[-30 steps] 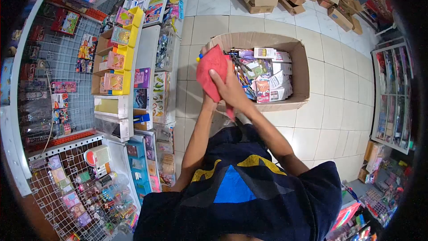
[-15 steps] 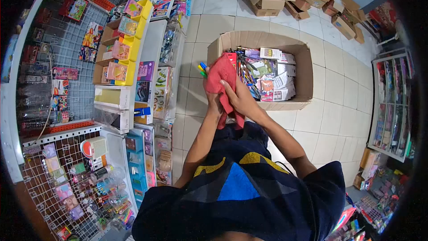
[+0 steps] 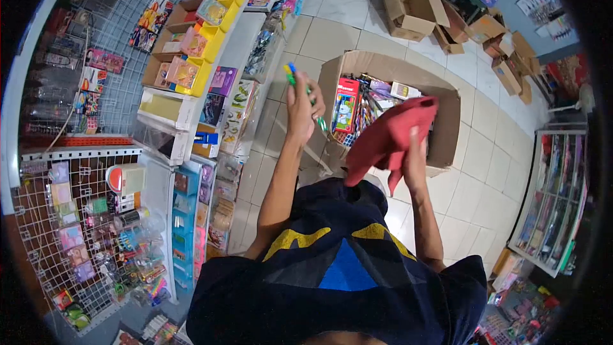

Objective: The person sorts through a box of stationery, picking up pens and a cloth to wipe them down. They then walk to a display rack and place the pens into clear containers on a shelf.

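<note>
My left hand (image 3: 301, 114) is closed around several slim pens (image 3: 290, 74) with blue, yellow and green ends. Their tips stick out above the fingers, and a green length shows below. My right hand (image 3: 414, 163) grips a red cloth (image 3: 391, 133), which hangs loosely over the near part of a large cardboard box (image 3: 451, 121). Inside the box are a red-and-blue pack of colored pencils (image 3: 345, 105), many loose pens and pencils (image 3: 370, 112), and small packets, partly hidden by the cloth.
On the left stand shelves with yellow trays (image 3: 220, 29) and a wire rack (image 3: 57, 236) of small goods. Open cardboard boxes (image 3: 415, 9) sit on the tiled floor (image 3: 332, 19) at the back. A glass-fronted cabinet (image 3: 552, 198) is at the right.
My hands have moved apart. The left has drawn the pens out of the cloth and raised them leftward; the right has carried the cloth rightward over the box. The view has shifted slightly.
</note>
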Tool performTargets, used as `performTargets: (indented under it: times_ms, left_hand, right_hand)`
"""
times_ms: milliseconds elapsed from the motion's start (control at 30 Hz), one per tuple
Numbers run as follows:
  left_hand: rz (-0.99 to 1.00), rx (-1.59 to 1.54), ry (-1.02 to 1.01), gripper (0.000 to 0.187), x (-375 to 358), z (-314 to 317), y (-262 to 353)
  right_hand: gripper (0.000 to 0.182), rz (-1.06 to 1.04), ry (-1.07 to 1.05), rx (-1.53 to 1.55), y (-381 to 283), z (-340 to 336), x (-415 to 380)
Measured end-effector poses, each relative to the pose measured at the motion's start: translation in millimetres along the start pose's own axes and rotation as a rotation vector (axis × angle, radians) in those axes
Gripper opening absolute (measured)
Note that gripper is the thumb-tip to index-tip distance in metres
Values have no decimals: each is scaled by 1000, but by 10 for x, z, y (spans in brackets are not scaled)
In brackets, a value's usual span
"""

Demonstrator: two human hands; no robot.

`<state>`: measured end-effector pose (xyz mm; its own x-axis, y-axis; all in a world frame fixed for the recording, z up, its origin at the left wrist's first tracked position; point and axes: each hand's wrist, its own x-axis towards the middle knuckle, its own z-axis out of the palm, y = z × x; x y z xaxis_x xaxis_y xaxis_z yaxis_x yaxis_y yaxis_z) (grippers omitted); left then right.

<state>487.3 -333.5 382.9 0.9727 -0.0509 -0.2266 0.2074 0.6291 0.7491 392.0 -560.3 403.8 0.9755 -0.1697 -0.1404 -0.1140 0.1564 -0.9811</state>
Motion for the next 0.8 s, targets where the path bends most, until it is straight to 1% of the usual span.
performTargets:
  times_ms: [33, 67, 133, 167, 233, 267, 333, 367, 467, 500, 567, 633, 667, 733, 767, 800]
  left_hand:
    - [-81, 5, -30, 38, -22, 21, -43]
    - [-163, 10, -61, 43, -49, 70, -144]
    - [-331, 23, -132, 56, -61, 126, -349]
    - [-516, 146, -342, 72, -20, -13, -413]
    - [-138, 352, -280, 73, -80, 8, -835]
    - [53, 455, -241, 74, -107, 29, -939]
    - [27, 341, -181, 78, -104, 70, -844]
    - [13, 282, -150, 80, -115, 84, -808]
    - [19, 559, -54, 79, -145, -39, -843]
    - [-37, 559, -88, 71, -196, -29, -779]
    - [-155, 556, -158, 55, -366, 84, -512]
    - [-191, 335, -131, 31, -450, 108, -470]
    - [-120, 249, -114, 29, -427, 42, -486]
    - [18, 76, -83, 25, -316, -60, -454]
    - [180, -37, -36, 29, -219, -4, -426]
    - [268, 53, -10, 28, -184, 92, -323]
  right_hand:
    - [46, 143, 101, 240, 90, -44, 105]
    - [47, 139, 20, 296, 77, -32, 145]
    - [49, 184, -172, -60, 340, -72, 352]
    - [47, -54, -296, -299, 463, -3, 491]
    - [41, -327, -268, -381, 395, 505, 525]
    - [39, -356, -117, -221, 251, 798, 480]
    - [45, -364, -104, -246, 429, 874, 527]
    - [45, -428, -135, -224, 584, 857, 557]
    - [45, -448, -135, -367, 564, 876, 549]
    - [42, -456, -106, -344, 531, 876, 571]
    - [39, -421, 52, -328, 402, 822, 736]
    - [48, -187, 207, 87, 126, 699, 899]
    - [53, -193, 88, 295, 113, 568, 1004]
    - [57, -46, -122, 586, 27, 440, 865]
    - [60, -45, -231, 489, 248, 315, 841]
    - [61, -50, -310, 447, 217, 369, 731]
